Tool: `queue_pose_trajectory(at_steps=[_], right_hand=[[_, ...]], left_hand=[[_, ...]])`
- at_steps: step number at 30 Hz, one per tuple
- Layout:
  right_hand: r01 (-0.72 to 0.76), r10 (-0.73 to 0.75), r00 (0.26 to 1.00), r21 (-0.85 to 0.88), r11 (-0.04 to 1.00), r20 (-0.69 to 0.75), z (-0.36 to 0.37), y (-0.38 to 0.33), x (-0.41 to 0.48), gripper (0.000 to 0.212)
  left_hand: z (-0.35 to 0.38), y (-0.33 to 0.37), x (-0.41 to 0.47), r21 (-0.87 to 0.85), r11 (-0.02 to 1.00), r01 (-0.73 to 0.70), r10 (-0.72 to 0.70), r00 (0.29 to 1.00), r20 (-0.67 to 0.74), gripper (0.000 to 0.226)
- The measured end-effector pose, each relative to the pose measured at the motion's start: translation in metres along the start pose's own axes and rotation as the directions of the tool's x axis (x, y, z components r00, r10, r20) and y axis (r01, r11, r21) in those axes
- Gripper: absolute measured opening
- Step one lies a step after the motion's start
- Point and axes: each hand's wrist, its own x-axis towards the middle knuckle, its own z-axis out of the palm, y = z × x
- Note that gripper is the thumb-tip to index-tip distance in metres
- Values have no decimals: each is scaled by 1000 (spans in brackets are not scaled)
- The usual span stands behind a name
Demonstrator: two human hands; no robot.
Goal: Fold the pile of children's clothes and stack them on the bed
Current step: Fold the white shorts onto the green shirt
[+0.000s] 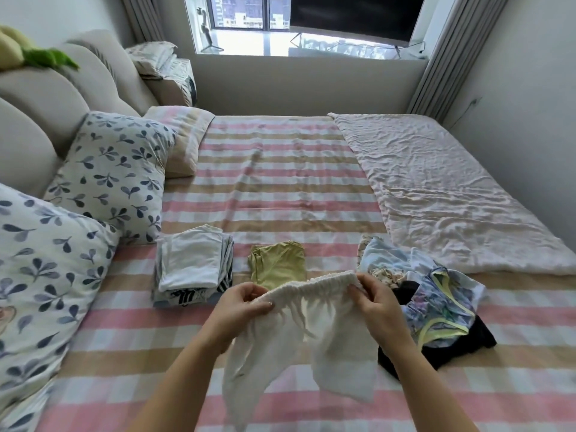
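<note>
- The bottom edge cuts off both forearms; the left hand point(240, 307) and right hand point(377, 304) cover the waistband ends of the white shorts point(311, 322).
- In the folded stack point(190, 266), lower pieces show only edges under the white top one; we cannot read the black-and-white print.
- The black garment point(467, 341) lies mostly buried in the unfolded pile point(436, 304); we cannot tell its kind.
- The green plush point(46, 57) is blurred and cut by the left edge.
</note>
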Motion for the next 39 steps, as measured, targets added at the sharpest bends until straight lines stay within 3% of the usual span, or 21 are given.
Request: queue_pose_trajectory(at_steps=[2,4,10,14,18,23,26,30,31,33,35,37,39], right_hand=[[65,-71,995,-84,994,-68,7,0,-6,20],[116,-127,989,-136,984,-76,19,1,-14,17],[204,-221,970,-149,968,-105,49,6,-26,8],[244,-264,960,-182,953,-92,55,6,-27,9],[274,-290,955,-185,944,-68,62,5,-28,17],[206,-207,978,-104,973,6,60,10,-26,45],[173,-172,985,13,985,-13,57,12,-20,27],[64,-84,993,223,973,78,46,14,-9,22],[48,-77,991,248,967,109,44,15,-6,23],[26,-74,982,263,965,174,40,16,0,26],[6,-62,974,248,969,216,39,19,6,27],[-7,-43,971,209,978,233,40,24,15,27],[1,-36,972,150,989,231,44,29,28,25]], left_hand=[[20,2,-1,-245,969,43,-58,997,-54,16],[39,3,-3,-364,931,28,-74,991,-112,20],[71,0,-8,-388,921,-41,-45,977,-210,29],[79,0,-8,-505,862,-54,-88,963,-253,17],[84,-3,-11,-665,746,-46,-168,952,-254,20],[87,-12,-8,-741,663,-105,-138,956,-259,21],[81,-18,-2,-664,732,-152,-39,964,-263,22],[47,-26,12,-208,930,-304,185,874,-450,44],[33,-27,17,-163,938,-306,224,895,-387,57],[9,-29,29,-236,943,-235,220,971,-87,74],[-7,-31,40,-276,953,-124,178,968,179,70],[-11,-32,51,-248,965,-85,148,958,246,50],[-10,-31,62,-202,974,-102,142,972,190,32]])
